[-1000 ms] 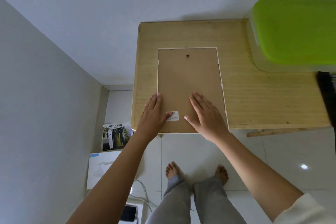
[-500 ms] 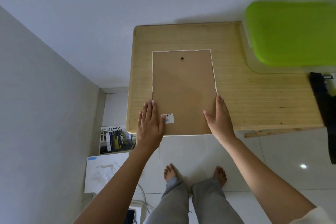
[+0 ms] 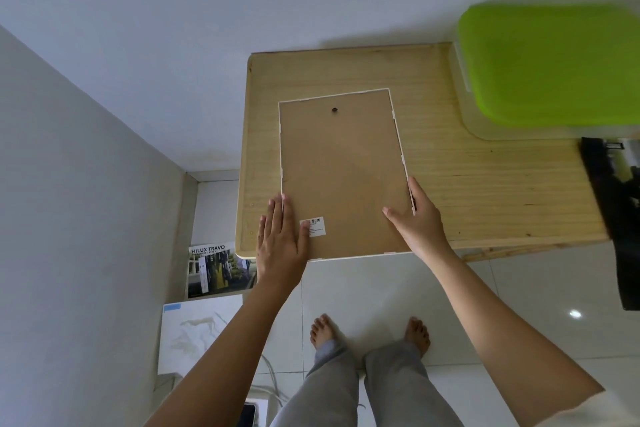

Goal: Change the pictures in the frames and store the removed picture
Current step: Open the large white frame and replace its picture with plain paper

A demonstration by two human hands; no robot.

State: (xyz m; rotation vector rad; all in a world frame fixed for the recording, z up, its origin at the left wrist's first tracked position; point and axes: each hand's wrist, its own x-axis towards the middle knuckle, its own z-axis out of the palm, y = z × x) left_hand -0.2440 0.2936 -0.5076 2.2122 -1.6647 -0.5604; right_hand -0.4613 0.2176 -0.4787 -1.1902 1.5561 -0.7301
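A frame [image 3: 341, 173] lies face down on the wooden counter [image 3: 485, 191], brown backing board up, its near edge at the counter's front edge. A barcode label [image 3: 313, 226] sits near its near left corner, and a small hanging hole [image 3: 334, 110] shows near the far edge.

The left hand [image 3: 281, 239] lies flat, its grip released: fingers straight and together, across the frame's left edge, partly on the counter, the thumb touching the label. It grasps nothing.

The right hand [image 3: 417, 222] sits at the frame's right edge near the corner, its grip spread: thumb on the backing board, fingers along the outer rim. Whether it pinches the edge cannot be told.

A green-lidded box [image 3: 550, 66] stands on the counter's far right, well apart from the frame. On the floor to the left lie a brochure [image 3: 218, 269] and a white sheet [image 3: 197, 336]
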